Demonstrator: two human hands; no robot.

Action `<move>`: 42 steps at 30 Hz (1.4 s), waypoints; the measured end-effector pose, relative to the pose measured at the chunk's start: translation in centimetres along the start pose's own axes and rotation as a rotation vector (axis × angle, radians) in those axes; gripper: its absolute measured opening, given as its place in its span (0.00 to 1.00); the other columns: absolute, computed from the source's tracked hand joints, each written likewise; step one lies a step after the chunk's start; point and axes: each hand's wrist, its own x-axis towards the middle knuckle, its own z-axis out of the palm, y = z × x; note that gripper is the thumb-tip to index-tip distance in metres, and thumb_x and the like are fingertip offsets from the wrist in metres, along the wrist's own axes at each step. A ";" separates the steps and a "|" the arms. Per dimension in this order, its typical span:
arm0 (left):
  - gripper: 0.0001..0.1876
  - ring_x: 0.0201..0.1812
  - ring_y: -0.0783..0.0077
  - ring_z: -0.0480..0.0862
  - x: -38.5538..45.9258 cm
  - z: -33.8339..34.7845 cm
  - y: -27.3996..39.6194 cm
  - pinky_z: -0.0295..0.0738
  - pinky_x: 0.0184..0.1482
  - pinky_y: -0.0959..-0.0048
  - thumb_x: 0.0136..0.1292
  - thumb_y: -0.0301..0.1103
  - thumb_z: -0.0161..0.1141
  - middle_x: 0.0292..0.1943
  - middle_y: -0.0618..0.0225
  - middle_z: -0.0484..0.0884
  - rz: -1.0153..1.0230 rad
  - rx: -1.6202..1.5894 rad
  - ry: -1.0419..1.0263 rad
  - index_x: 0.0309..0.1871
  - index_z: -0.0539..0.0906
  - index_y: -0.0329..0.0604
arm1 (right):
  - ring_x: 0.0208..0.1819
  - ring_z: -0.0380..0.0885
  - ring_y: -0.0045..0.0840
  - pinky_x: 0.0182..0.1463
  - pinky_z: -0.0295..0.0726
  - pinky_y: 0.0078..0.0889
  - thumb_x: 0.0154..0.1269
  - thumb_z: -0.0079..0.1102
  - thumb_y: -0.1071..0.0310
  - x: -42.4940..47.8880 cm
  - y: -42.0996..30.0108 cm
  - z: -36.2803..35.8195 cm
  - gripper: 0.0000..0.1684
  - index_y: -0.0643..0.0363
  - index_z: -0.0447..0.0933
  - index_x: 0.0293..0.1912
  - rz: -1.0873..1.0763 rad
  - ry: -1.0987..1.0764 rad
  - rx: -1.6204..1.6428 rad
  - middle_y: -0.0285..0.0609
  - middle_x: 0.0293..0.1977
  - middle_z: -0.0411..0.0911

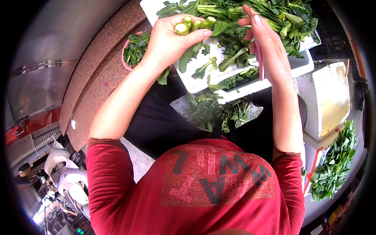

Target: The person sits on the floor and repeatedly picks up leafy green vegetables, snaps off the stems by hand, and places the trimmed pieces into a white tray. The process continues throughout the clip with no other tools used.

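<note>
My left hand [169,39] is closed around a small bunch of leafy green stems [181,28], their pale cut ends turned up toward me. My right hand [268,50] is raised to the right of it, fingers extended. A thin pink tool [260,63], seen nearly edge-on, sits against its palm; a blade cannot be made out clearly. Beneath both hands is a white foam box lid [195,80] with leaf scraps and short cut stems [205,67] on it. A large heap of flowering leafy greens [229,11] covers its far side.
A pink-rimmed basket [127,55] of greens stands on the reddish stone ledge [97,70] at left. Trimmings lie in a clear plastic bag [180,105] between my knees. At right are a white foam box [329,100] and more leafy greens [335,164]. Parked scooters [70,179] show lower left.
</note>
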 end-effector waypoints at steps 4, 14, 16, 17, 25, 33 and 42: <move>0.12 0.32 0.82 0.79 0.0 0.1 -0.8 0.73 0.36 0.82 0.50 0.27 0.68 0.30 0.71 0.81 0.203 0.179 0.005 0.38 0.82 0.37 | 0.36 0.69 0.16 0.42 0.69 0.17 0.67 0.51 0.63 -1.2 0.3 1.9 0.22 0.60 0.68 0.58 -0.335 -0.134 -0.343 0.35 0.35 0.72; 0.09 0.28 0.80 0.77 -0.6 0.1 -0.3 0.72 0.31 0.80 0.49 0.26 0.67 0.25 0.69 0.77 0.351 0.312 -0.031 0.34 0.81 0.36 | 0.32 0.77 0.26 0.36 0.74 0.27 0.61 0.58 0.63 -1.4 -0.4 2.3 0.19 0.59 0.73 0.51 -0.201 -0.181 -0.305 0.46 0.32 0.77; 0.09 0.30 0.81 0.77 -0.5 0.0 -0.3 0.72 0.34 0.81 0.50 0.24 0.66 0.27 0.70 0.78 0.300 0.277 -0.061 0.35 0.81 0.36 | 0.31 0.76 0.22 0.36 0.74 0.25 0.62 0.57 0.63 -1.3 0.1 2.2 0.19 0.59 0.73 0.51 -0.220 -0.174 -0.276 0.44 0.30 0.77; 0.09 0.32 0.81 0.77 -0.4 0.0 -0.3 0.72 0.36 0.81 0.50 0.23 0.66 0.30 0.71 0.78 0.252 0.232 -0.082 0.37 0.80 0.35 | 0.31 0.73 0.18 0.37 0.72 0.21 0.64 0.55 0.63 -0.9 0.7 2.1 0.19 0.58 0.72 0.53 -0.230 -0.165 -0.252 0.39 0.29 0.75; 0.13 0.41 0.72 0.79 0.5 -3.3 0.1 0.72 0.48 0.75 0.52 0.26 0.65 0.39 0.63 0.82 0.124 -0.189 -0.099 0.41 0.80 0.34 | 0.29 0.68 0.13 0.36 0.69 0.16 0.66 0.53 0.57 0.8 -0.1 -3.8 0.20 0.54 0.74 0.53 -0.053 -0.037 -0.314 0.27 0.26 0.70; 0.18 0.35 0.67 0.82 1.3 -3.3 2.7 0.78 0.43 0.70 0.50 0.24 0.62 0.34 0.58 0.82 -0.095 -0.470 -0.116 0.47 0.76 0.29 | 0.32 0.79 0.42 0.38 0.77 0.39 0.47 0.67 0.57 -0.3 2.7 -3.6 0.17 0.63 0.78 0.28 -0.007 -0.352 -1.255 0.52 0.26 0.78; 0.13 0.28 0.71 0.81 0.8 -2.7 2.0 0.77 0.35 0.74 0.47 0.21 0.65 0.27 0.62 0.81 -0.171 -0.410 0.015 0.38 0.78 0.33 | 0.21 0.71 0.17 0.27 0.69 0.21 0.55 0.62 0.69 -0.2 2.4 -0.7 0.07 0.62 0.76 0.27 -0.109 -0.095 -0.374 0.35 0.17 0.72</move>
